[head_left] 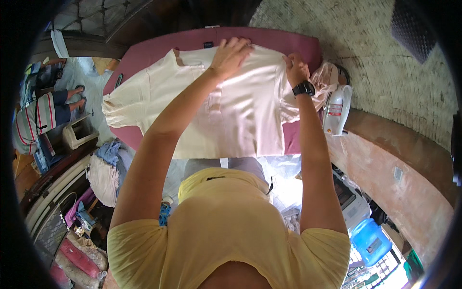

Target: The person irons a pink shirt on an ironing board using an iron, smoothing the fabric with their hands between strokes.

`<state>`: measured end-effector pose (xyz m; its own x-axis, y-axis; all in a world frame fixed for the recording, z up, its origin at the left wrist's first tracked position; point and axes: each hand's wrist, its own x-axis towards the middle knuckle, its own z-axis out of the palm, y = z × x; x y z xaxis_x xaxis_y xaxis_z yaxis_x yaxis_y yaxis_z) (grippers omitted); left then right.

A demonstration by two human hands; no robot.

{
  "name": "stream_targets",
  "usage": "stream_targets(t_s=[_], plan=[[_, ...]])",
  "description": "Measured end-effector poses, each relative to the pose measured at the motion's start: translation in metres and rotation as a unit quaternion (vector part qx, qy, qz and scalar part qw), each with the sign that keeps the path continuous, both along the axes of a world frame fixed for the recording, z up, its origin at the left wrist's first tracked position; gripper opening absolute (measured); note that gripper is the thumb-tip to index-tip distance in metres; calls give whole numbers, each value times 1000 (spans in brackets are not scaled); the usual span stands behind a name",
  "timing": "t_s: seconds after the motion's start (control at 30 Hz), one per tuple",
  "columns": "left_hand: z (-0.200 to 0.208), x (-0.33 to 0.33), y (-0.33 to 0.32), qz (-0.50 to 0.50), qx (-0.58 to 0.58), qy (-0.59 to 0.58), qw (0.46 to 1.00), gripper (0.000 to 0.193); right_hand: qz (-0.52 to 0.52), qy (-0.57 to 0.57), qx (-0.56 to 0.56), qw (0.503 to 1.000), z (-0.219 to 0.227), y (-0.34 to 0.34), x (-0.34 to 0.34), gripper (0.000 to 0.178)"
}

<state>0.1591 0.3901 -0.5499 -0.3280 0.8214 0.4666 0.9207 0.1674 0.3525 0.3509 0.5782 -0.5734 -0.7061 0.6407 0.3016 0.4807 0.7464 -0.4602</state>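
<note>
Shirt (245,113) lies spread beneath left grip (231,56) and right grip (297,72).

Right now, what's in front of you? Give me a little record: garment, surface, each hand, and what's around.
Garment: cream shirt, spread out, lightly creased
Surface: maroon board, under the shirt
Left hand: on the shirt near its far edge, fingers extended
Right hand: at the shirt's right shoulder, fingers bent; grip unclear
Right wrist: black watch
Board's right end: pinkish cloth; white item, kind unclear
Lower right: blue jug
</note>
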Motion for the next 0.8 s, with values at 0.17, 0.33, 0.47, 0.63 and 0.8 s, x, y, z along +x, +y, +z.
stream_targets(t_s=[0.17,0.33,0.47,0.63,0.8], plan=[[19,-7,-27,56,60,-28,996,34,-25,18,184,983,40,-6,26,23],[29,23,-205,228,148,-119,955,30,-111,-128,-27,985,47,-104,161,36],[-21,55,-360,531,88,-126,833,33,-205,-105,-241,943,8,-164,184,52],[-60,62,-440,481,81,-266,831,32,-131,-3,-23,991,-16,-161,150,36],[-46,68,-437,491,31,-297,818,25,-167,-2,-188,968,0,-145,159,36]])
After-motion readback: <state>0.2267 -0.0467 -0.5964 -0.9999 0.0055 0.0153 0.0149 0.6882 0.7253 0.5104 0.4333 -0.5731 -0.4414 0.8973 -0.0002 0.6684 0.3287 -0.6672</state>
